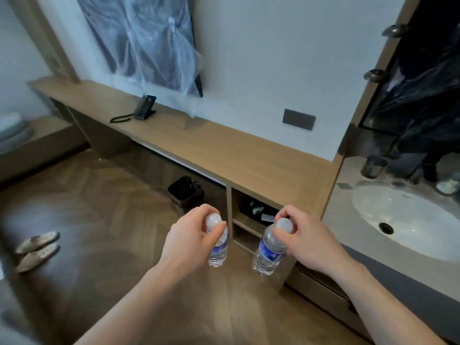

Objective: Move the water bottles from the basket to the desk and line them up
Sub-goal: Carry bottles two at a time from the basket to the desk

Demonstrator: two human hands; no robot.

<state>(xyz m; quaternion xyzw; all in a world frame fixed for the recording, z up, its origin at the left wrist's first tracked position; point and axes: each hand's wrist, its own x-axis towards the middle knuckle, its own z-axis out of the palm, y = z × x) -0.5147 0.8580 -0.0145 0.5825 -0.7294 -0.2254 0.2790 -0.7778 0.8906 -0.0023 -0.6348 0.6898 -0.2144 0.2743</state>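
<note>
Water bottles are both up in the air, one per hand: left hand (189, 235) pinched around the cap of the left bottle (218, 247), right hand (306, 237) clamped the same way on the right bottle (270, 252). Both hang roughly upright, below and nearer than the wooden desk (236, 150). The desktop lies up and farther away, the right hand slightly closer to it.

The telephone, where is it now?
In the head view the telephone stands on the wooden desk, toward its far left, below the plastic-wrapped screen on the wall, far from both bottles.
</note>
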